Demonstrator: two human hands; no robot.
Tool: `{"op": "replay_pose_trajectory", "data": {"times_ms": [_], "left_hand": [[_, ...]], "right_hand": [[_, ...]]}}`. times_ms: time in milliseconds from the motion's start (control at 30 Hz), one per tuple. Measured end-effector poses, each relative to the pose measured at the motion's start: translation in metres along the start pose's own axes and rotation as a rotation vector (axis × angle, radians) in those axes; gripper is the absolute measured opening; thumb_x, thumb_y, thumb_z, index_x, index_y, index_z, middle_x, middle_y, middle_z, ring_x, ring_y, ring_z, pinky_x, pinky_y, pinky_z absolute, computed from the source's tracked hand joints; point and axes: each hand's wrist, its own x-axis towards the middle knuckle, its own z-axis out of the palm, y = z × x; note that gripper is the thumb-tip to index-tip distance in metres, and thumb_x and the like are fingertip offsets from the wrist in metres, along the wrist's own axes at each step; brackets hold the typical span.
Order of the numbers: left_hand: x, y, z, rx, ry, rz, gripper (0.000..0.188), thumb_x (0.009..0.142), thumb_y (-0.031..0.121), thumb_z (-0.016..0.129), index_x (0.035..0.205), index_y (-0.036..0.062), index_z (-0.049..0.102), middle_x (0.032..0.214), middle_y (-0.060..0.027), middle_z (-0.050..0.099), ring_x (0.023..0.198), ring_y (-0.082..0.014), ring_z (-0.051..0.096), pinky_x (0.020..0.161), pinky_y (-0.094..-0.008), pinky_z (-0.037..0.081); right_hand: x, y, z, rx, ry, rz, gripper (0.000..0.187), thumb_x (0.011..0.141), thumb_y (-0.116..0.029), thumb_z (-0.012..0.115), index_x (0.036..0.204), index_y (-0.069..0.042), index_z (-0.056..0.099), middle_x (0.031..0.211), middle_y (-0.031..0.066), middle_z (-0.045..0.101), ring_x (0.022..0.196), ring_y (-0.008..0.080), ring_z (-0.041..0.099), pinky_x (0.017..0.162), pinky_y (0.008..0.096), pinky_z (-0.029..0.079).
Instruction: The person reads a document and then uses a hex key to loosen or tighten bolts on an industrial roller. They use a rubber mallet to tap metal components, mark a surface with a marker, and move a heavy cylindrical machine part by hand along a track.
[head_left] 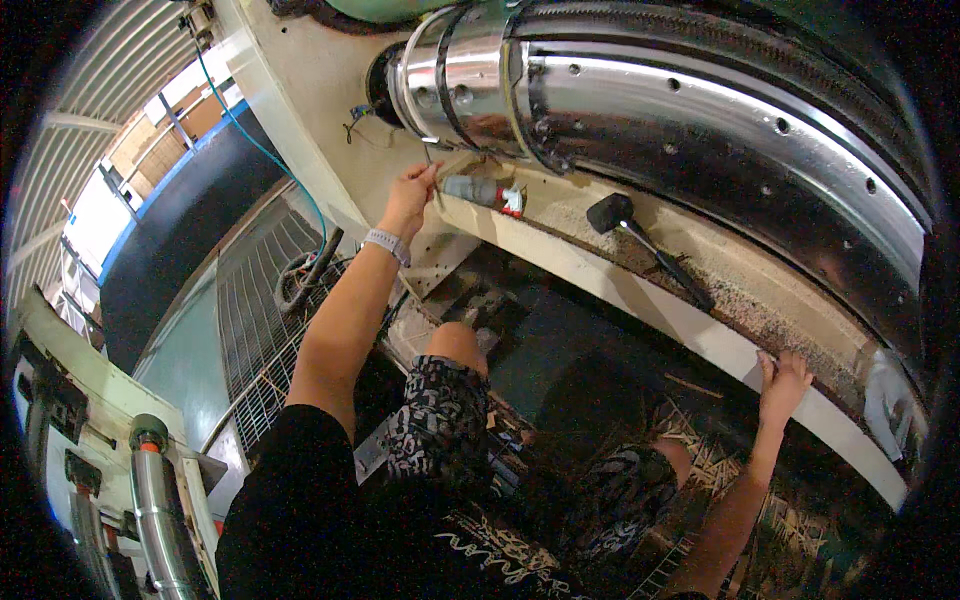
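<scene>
My left hand [408,203], with a pale watch band at the wrist, is closed in a pinch near the left end of a large shiny metal roller [640,95]. A thin metal rod [428,153] rises from its fingertips toward the roller's collar; its exact kind is too small to tell. Right beside that hand lies a spray bottle [472,190] with a red and white head. Farther right, a black mallet [610,213] rests on the dusty ledge. My right hand [785,385] lies over the edge of the cream beam [690,338], fingers extended and holding nothing.
Below the beam is a dark pit with wood slivers [700,440]. A crumpled pale cloth or glove [886,400] lies at the ledge's right end. At left are a wire-mesh panel [262,310], a teal hose [250,140] and another metal roller [160,510].
</scene>
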Motion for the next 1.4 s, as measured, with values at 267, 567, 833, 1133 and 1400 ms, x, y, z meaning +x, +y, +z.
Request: {"op": "replay_pose_trajectory", "data": {"times_ms": [267,567,833,1133,1400], "left_hand": [[0.027,0.003,0.020,-0.062,0.031,0.505,0.014,0.090,0.002,0.046,0.097,-0.0028,0.056,0.087,-0.0082,0.061,0.079,-0.0147,0.061,0.075,-0.0262,0.050],[0.044,-0.019,0.013,0.026,0.045,0.611,0.012,0.090,0.002,0.046,0.096,-0.0030,0.055,0.081,-0.0087,0.063,0.073,-0.0115,0.060,0.069,-0.0247,0.049],[0.036,-0.020,0.014,-0.048,0.049,0.664,0.013,0.091,0.004,0.045,0.095,-0.0039,0.055,0.086,-0.0099,0.061,0.076,-0.0133,0.061,0.068,-0.0252,0.048],[0.044,-0.014,0.002,0.031,0.065,0.765,0.015,0.085,-0.007,0.043,0.092,-0.0037,0.055,0.089,-0.0119,0.057,0.077,-0.0190,0.063,0.070,-0.0282,0.048],[0.043,-0.016,0.002,0.037,0.078,0.729,0.014,0.083,-0.007,0.044,0.092,-0.0027,0.055,0.086,-0.0114,0.056,0.077,-0.0211,0.063,0.069,-0.0294,0.048]], "right_hand": [[0.002,-0.001,0.001,-0.014,-0.103,0.126,0.041,0.077,-0.037,0.065,0.094,-0.001,0.061,0.098,0.0153,0.057,0.097,0.0322,0.052,0.086,0.0448,0.035],[0.002,0.015,0.009,-0.101,-0.231,0.138,0.045,0.081,-0.042,0.060,0.100,-0.002,0.059,0.102,0.0133,0.057,0.101,0.0316,0.050,0.092,0.0471,0.031],[0.002,0.028,0.013,-0.099,-0.157,0.093,0.049,0.080,-0.045,0.060,0.102,-0.001,0.057,0.100,0.0176,0.056,0.095,0.0360,0.051,0.091,0.0495,0.031],[0.003,0.027,0.007,0.064,-0.218,0.278,0.046,0.078,-0.043,0.064,0.088,0.001,0.058,0.091,0.0151,0.056,0.092,0.0345,0.052,0.086,0.0474,0.035],[-0.001,0.043,0.015,-0.082,-0.196,0.066,0.040,0.079,-0.037,0.064,0.088,0.001,0.059,0.087,0.0160,0.056,0.080,0.0330,0.051,0.074,0.0429,0.040]]}}
